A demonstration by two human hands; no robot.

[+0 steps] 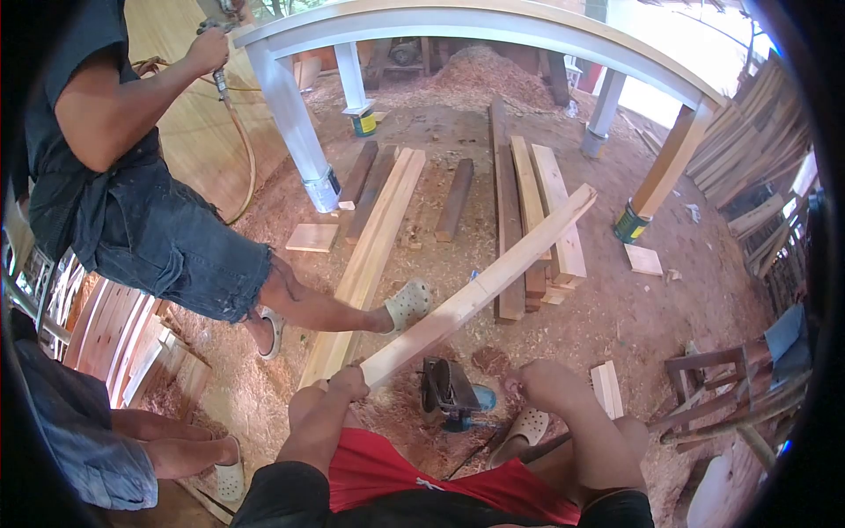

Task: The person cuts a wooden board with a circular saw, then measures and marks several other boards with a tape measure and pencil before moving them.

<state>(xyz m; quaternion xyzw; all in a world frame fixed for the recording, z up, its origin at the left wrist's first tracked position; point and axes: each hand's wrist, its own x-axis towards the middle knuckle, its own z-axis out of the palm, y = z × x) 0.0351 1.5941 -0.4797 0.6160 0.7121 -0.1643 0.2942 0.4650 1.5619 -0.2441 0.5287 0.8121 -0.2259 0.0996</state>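
A long pale wooden beam (pixel 480 295) slants from my left knee up to the right, its far part lying over other timber. My left hand (pixel 349 384) is closed at the beam's near end, the fingers partly hidden. My right hand (pixel 539 385) hovers above my right foot, fingers curled together; whether something small sits in them I cannot make out. Between my legs on the ground stands a dark power tool with a blue part, perhaps a planer (pixel 449 387), apart from both hands.
A white-painted table frame (pixel 480 25) stands ahead on cans. A co-worker in dark shorts (pixel 189 255) holds a hose-fed spray tool (pixel 220 75) at left; another person's leg (pixel 189 458) shows below. Several beams (pixel 365 264) lie on the shavings-strewn ground. A wooden chair (pixel 739 378) stands right.
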